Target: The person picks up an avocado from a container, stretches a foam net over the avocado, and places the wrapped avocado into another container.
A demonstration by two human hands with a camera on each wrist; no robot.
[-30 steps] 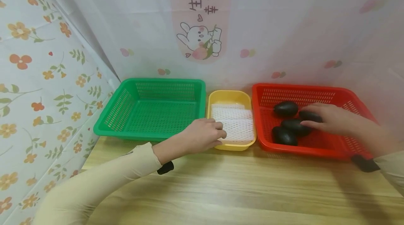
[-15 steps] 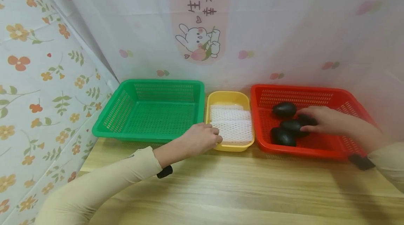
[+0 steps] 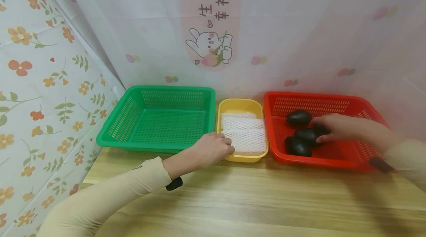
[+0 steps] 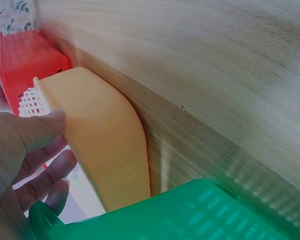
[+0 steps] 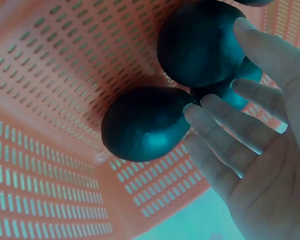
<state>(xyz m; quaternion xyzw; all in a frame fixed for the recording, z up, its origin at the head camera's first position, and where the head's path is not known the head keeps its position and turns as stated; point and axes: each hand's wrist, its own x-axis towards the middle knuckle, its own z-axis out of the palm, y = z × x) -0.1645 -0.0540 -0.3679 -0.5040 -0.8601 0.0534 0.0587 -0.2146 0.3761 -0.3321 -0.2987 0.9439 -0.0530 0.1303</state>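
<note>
My left hand (image 3: 213, 150) is at the near left corner of a yellow tray (image 3: 246, 158). In the left wrist view its thumb lies against the tray's outer wall and the fingers curl in on the rim's other side. White foam net sleeves (image 3: 244, 139) lie in the tray. Inside the red basket, my right hand (image 3: 339, 129) reaches over several dark avocados (image 3: 298, 118). The right wrist view shows its palm bare and fingers loosely extended, the thumb against one avocado (image 5: 202, 42) and fingertips close to another (image 5: 145, 125).
A green basket (image 3: 213, 115) stands left of the tray, and the red basket (image 3: 271, 129) stands right of it. They line up on a wooden table (image 3: 233, 200) before a printed cloth (image 3: 149, 26). A flowered cloth (image 3: 50, 118) hangs at the left.
My right hand has shifted slightly left and nearer among the avocados, and the one beneath it sits closer to the middle one. The left hand has barely moved.
</note>
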